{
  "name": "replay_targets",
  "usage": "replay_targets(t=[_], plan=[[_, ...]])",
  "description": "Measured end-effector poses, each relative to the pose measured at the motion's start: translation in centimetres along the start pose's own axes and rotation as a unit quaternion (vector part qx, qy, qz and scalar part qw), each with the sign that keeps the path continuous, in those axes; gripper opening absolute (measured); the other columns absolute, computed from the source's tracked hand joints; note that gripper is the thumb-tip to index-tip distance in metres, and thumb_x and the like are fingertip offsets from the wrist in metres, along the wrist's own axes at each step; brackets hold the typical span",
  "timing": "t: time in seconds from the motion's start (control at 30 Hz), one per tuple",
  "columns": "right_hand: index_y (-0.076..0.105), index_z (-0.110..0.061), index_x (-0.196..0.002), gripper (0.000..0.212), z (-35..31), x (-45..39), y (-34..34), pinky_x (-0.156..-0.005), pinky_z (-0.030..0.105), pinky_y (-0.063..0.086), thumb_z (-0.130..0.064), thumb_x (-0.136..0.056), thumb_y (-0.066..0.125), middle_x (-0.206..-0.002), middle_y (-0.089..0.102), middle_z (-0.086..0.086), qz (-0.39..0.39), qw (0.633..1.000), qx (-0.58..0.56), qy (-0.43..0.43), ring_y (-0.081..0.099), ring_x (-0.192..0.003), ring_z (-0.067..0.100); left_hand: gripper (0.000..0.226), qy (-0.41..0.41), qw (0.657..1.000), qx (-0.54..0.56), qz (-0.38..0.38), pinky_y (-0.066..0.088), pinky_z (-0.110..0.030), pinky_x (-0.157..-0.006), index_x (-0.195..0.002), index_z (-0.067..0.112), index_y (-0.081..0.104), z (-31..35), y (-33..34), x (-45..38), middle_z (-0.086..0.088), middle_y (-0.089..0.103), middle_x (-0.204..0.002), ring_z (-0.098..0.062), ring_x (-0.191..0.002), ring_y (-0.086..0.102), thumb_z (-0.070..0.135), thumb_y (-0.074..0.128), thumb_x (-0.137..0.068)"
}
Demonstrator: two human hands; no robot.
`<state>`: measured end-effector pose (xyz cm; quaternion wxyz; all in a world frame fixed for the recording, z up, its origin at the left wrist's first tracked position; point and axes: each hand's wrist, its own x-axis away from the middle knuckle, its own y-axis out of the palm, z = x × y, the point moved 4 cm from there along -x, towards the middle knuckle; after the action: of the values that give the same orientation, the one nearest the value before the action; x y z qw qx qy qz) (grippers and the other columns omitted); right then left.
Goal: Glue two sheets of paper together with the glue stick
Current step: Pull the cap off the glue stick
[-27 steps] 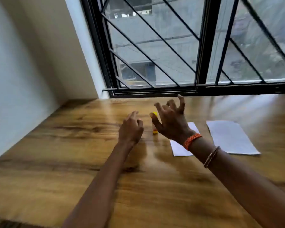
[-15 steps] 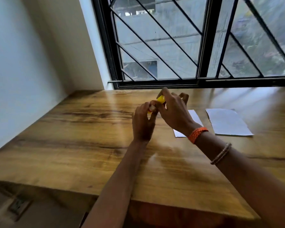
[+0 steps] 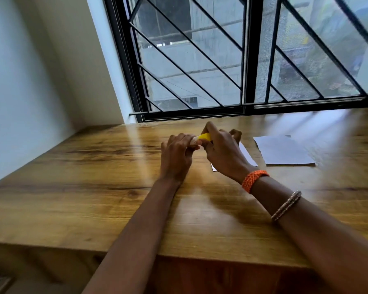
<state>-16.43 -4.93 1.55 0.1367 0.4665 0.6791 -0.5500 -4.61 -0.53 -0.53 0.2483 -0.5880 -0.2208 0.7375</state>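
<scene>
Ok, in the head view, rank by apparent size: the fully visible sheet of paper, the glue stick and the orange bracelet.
1. Sheet of paper, clearly largest.
2. Orange bracelet and glue stick: unsure, since both hands hide most of the stick.

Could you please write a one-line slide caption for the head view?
Both hands, left hand and right hand, hold a yellow glue stick above the wooden table, two white paper sheets lying alongside.

Most of the glue stick (image 3: 204, 137) is buried between the two hands — only a yellow bit shows. The right hand (image 3: 223, 153) covers much of the nearer paper sheet (image 3: 245, 154) too.
</scene>
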Motion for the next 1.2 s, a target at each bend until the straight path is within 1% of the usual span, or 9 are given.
replay_targets(t=[0.27,0.4,0.5,0.6,0.67,0.77,1.0,1.1,1.2], plan=[[0.048,-0.009,-0.093,0.006,-1.0,-0.2,-1.4,-0.053,0.008,0.037,-0.01,-0.092,0.054,-0.064,0.054,-0.003,0.036,0.995,-0.08,0.037,0.052,-0.054,0.011,0.036,0.072,0.992,-0.083,0.066,0.027,-0.033,-0.086,-0.114,0.01,0.056,2.4,-1.0,0.5,-0.007,0.062,-0.111,-0.019,-0.102,0.045,0.026,0.044,-0.084],[0.052,-0.009,-0.09,0.014,-1.7,-0.3,-1.4,-0.053,0.029,0.046,-0.021,-0.093,0.055,-0.061,0.051,-0.007,0.05,0.985,-0.147,0.081,0.053,-0.054,0.011,0.02,0.071,0.977,-0.11,0.17,0.029,-0.036,-0.085,-0.099,0.017,0.061,2.5,-2.2,0.4,0.0,0.068,-0.095,-0.021,-0.09,0.06,0.029,0.052,-0.087],[0.053,-0.012,-0.083,0.02,-2.0,-0.5,-1.8,-0.052,0.019,0.038,-0.029,-0.093,0.055,-0.063,0.051,-0.005,0.066,0.977,-0.157,0.126,0.048,-0.056,0.005,0.023,0.055,0.968,-0.103,0.222,0.028,-0.035,-0.086,-0.101,0.021,0.053,1.9,-2.9,0.4,0.001,0.068,-0.095,-0.016,-0.094,0.052,0.04,0.054,-0.088],[0.055,-0.013,-0.082,0.026,-1.6,-0.5,-1.7,-0.071,0.036,0.05,-0.037,-0.093,0.053,-0.076,0.064,0.006,0.053,0.96,-0.205,0.185,0.059,-0.071,0.016,0.023,0.072,0.962,-0.117,0.236,0.026,-0.034,-0.087,-0.097,0.023,0.054,2.1,-3.0,0.3,0.002,0.068,-0.097,-0.014,-0.097,0.048,0.041,0.061,-0.085],[0.054,-0.012,-0.083,0.028,-1.4,-0.4,-1.6,-0.083,0.054,0.049,-0.038,-0.092,0.053,-0.081,0.065,0.01,0.046,0.948,-0.227,0.219,0.062,-0.08,0.026,0.02,0.076,0.962,-0.12,0.232,0.025,-0.035,-0.087,-0.095,0.024,0.055,2.4,-3.0,0.2,0.004,0.068,-0.093,-0.014,-0.097,0.048,0.041,0.06,-0.085],[0.05,-0.013,-0.085,0.024,-1.5,-0.3,-1.6,-0.086,0.054,0.046,-0.034,-0.094,0.051,-0.075,0.055,0.001,0.039,0.95,-0.215,0.224,0.056,-0.079,0.024,0.017,0.067,0.968,-0.116,0.211,0.024,-0.036,-0.089,-0.094,0.024,0.061,2.7,-2.9,0.1,0.006,0.068,-0.089,-0.013,-0.098,0.048,0.039,0.055,-0.088],[0.045,-0.009,-0.094,0.007,-2.0,0.0,-1.7,-0.064,0.004,0.03,-0.013,-0.095,0.05,-0.062,0.049,-0.003,0.05,0.99,-0.089,0.099,0.045,-0.056,0.006,0.021,0.059,0.984,-0.098,0.134,0.021,-0.035,-0.089,-0.094,0.019,0.069,3.0,-2.8,0.0,0.006,0.071,-0.09,-0.016,-0.102,0.056,0.028,0.05,-0.089],[0.046,-0.008,-0.1,0.012,-1.8,-0.1,-1.6,-0.066,0.027,0.018,-0.007,-0.089,0.052,-0.072,0.057,0.005,0.021,0.999,0.05,-0.005,0.054,-0.075,0.022,0.026,0.034,0.996,-0.042,0.065,0.017,-0.033,-0.088,-0.103,0.016,0.069,2.5,-2.4,-0.1,0.001,0.072,-0.095,-0.024,-0.107,0.058,0.024,0.047,-0.089],[0.048,-0.013,-0.105,0.017,-1.4,-0.2,-1.5,-0.07,0.03,0.007,-0.018,-0.089,0.051,-0.085,0.065,0.005,-0.004,0.987,0.147,-0.07,0.055,-0.095,0.025,0.027,0.013,1.0,-0.006,-0.015,0.013,-0.032,-0.09,-0.115,0.013,0.064,1.9,-1.5,0.0,-0.006,0.068,-0.11,-0.026,-0.121,0.047,0.015,0.049,-0.091]])
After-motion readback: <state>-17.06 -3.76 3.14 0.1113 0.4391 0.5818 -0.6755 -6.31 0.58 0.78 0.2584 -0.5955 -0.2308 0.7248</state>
